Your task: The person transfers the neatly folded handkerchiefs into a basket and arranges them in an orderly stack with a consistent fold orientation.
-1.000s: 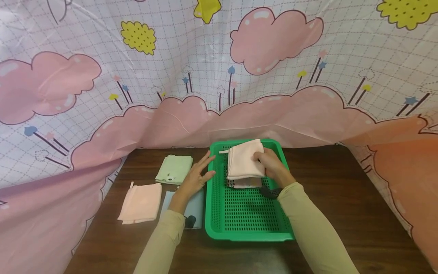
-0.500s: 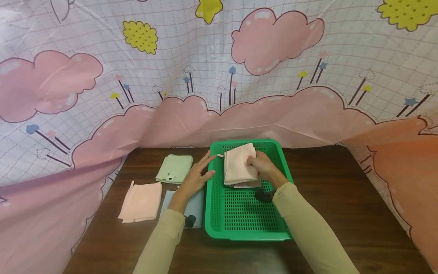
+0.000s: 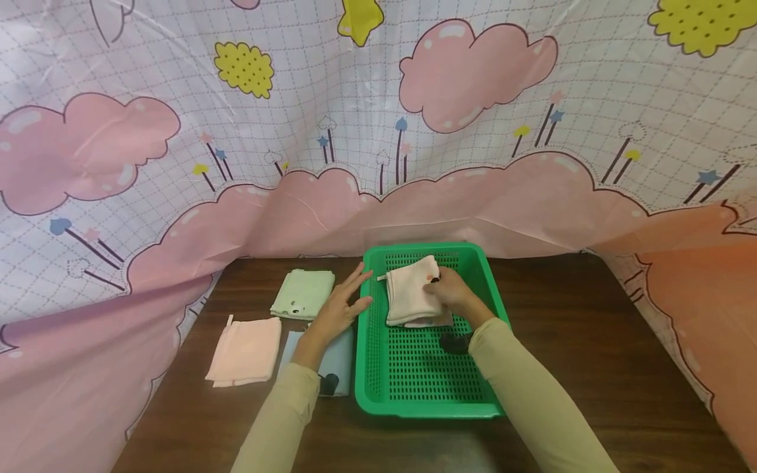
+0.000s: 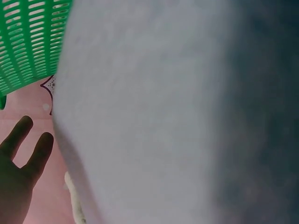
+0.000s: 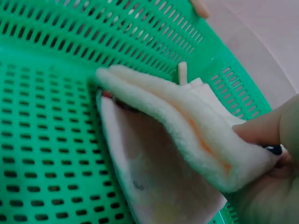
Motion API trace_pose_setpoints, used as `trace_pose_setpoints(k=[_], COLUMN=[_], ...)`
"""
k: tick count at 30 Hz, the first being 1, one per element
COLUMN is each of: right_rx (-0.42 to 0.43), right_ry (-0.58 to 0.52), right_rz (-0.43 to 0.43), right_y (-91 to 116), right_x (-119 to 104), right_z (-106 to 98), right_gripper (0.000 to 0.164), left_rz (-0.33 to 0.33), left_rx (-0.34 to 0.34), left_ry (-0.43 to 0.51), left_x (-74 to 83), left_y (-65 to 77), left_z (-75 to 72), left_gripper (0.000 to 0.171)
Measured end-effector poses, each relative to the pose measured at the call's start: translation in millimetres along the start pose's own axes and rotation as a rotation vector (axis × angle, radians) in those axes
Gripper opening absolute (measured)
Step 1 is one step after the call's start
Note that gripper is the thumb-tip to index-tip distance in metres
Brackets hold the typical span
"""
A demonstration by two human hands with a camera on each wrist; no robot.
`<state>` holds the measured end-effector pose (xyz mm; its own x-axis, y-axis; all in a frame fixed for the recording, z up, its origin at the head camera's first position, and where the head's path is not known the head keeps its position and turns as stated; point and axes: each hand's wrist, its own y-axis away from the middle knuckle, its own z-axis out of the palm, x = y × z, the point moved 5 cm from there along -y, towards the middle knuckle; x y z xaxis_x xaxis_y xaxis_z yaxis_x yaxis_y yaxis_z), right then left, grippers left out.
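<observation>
In the head view my right hand pinches a folded cream towel by its right side, thumb on top. The towel is inside the green perforated basket, with a white hanging loop at its left corner. Beneath it lies a pinkish patterned cloth, mostly covered; the right wrist view shows the cream towel's folded edge tilted over this cloth. My left hand has its fingers extended, fingertips at the basket's left rim, and holds nothing. Its forearm crosses a blue-grey folded towel.
Left of the basket, a light green folded towel and a peach folded towel lie on the dark wooden table. A printed curtain hangs behind the table and along its sides.
My right hand has lowered the cream towel and shifted it slightly left, over the patterned cloth in the basket. The left hand has stayed at the rim.
</observation>
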<state>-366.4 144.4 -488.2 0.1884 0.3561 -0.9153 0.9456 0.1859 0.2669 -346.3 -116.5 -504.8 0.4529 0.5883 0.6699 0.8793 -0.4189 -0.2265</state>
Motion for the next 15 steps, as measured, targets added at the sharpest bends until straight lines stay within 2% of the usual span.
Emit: trace_pose_setpoints(k=[6, 9, 11, 15], right_rx=[0.06, 0.065, 0.06, 0.074], right_ry=[0.361, 0.503, 0.543, 0.548], right_rz=[-0.049, -0.055, -0.053, -0.045], right_y=[2.4, 3.7, 4.1, 3.9], right_x=[-2.7, -4.1, -4.4, -4.3], right_z=[-2.9, -4.8, -5.2, -5.6], right_gripper=[0.043, 0.038, 0.035, 0.041], left_rz=[-0.01, -0.01, -0.006, -0.001], left_rx=[-0.003, -0.006, -0.003, 0.003], left_ry=[0.004, 0.007, 0.009, 0.011], left_x=[0.1, -0.3, -0.6, -1.6], left_y=[0.7, 0.5, 0.2, -0.1], left_z=[-1.4, -1.0, -0.5, -0.4], left_gripper=[0.073, 0.072, 0.071, 0.069])
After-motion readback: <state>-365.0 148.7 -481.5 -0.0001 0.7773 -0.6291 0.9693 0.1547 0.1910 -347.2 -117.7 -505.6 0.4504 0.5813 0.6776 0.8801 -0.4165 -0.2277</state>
